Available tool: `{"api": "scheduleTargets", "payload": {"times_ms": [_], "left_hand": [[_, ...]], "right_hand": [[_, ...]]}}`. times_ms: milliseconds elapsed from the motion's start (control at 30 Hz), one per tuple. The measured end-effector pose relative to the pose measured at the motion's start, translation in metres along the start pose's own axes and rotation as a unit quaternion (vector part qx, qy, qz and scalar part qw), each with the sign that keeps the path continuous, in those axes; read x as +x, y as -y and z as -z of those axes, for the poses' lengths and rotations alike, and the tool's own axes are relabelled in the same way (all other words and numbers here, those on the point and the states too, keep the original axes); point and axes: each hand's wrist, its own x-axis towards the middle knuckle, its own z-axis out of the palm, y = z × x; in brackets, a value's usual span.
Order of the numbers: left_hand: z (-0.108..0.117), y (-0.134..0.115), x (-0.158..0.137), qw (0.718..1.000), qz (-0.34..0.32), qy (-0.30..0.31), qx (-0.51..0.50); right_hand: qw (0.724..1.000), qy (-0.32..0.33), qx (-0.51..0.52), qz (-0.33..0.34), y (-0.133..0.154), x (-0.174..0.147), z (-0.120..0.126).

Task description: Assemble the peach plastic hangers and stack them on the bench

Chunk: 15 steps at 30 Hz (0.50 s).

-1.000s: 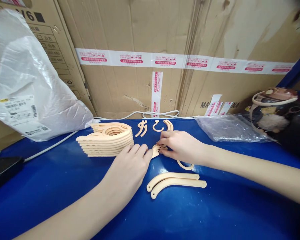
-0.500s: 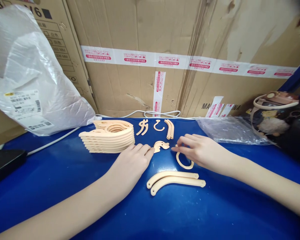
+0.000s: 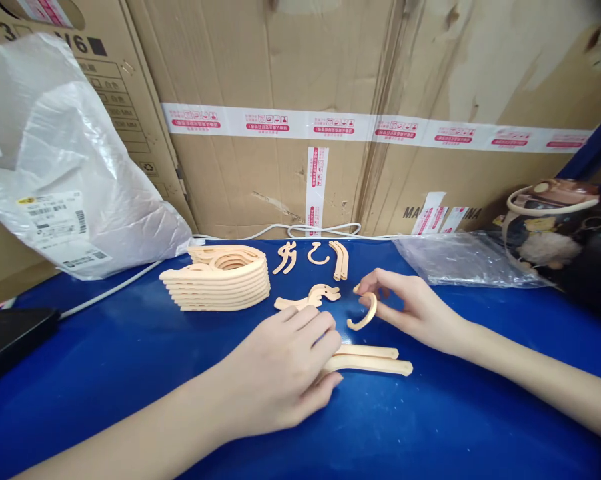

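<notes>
A cream plastic hanger hook (image 3: 367,317) is pinched in my right hand (image 3: 405,300), raised just off the blue table, its curved end pointing left. My left hand (image 3: 285,367) reaches over the left ends of two long curved hanger arms (image 3: 375,361). Thumb and fingers are apart around the arms, and the fingertips are partly hidden. Behind it lies a hanger body piece (image 3: 325,292) with small dark holes, partly covered by the fingers. To the left sits a neat stack of cream hangers (image 3: 217,280).
At the back lie several small curved parts (image 3: 285,257), another hook (image 3: 317,253) and short arms (image 3: 338,260). A white plastic bag (image 3: 80,173), cardboard boxes (image 3: 260,180) and a white cable (image 3: 325,231) line the rear. A clear bag (image 3: 445,260) and a bottle (image 3: 550,220) are right.
My left hand has left the body piece and come forward and right over the long arms. My right hand has lifted and turned the hook. The long arms have stayed put.
</notes>
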Motion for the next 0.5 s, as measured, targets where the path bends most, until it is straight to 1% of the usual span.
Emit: {"api": "scheduleTargets", "payload": {"times_ms": [33, 100, 167, 200, 267, 400, 500], "left_hand": [[-0.002, 0.0, 0.0, 1.0, 0.003, 0.007, -0.006], [-0.005, 0.001, 0.0, 1.0, 0.008, 0.013, -0.02], [-0.006, 0.002, 0.0, 1.0, 0.002, 0.013, -0.023], [-0.006, 0.002, 0.001, 1.0, -0.002, 0.008, -0.013], [-0.006, 0.0, 0.002, 1.0, -0.013, -0.007, 0.022], [-0.011, -0.004, 0.003, 0.996, -0.032, -0.019, 0.083], [-0.016, -0.005, 0.002, 0.996, -0.025, -0.023, 0.083]], "right_hand": [[0.994, 0.001, 0.102, -0.043, 0.002, 0.0, -0.003], [0.958, 0.018, 0.266, -0.106, 0.005, 0.001, -0.01], [0.922, 0.037, 0.36, -0.14, 0.006, 0.001, -0.016], [0.909, 0.044, 0.386, -0.15, 0.006, 0.001, -0.019], [0.897, 0.051, 0.409, -0.16, 0.004, 0.001, -0.022], [0.894, 0.051, 0.41, -0.171, 0.001, 0.002, -0.023], [0.896, 0.057, 0.405, -0.171, 0.001, 0.008, -0.021]]}}
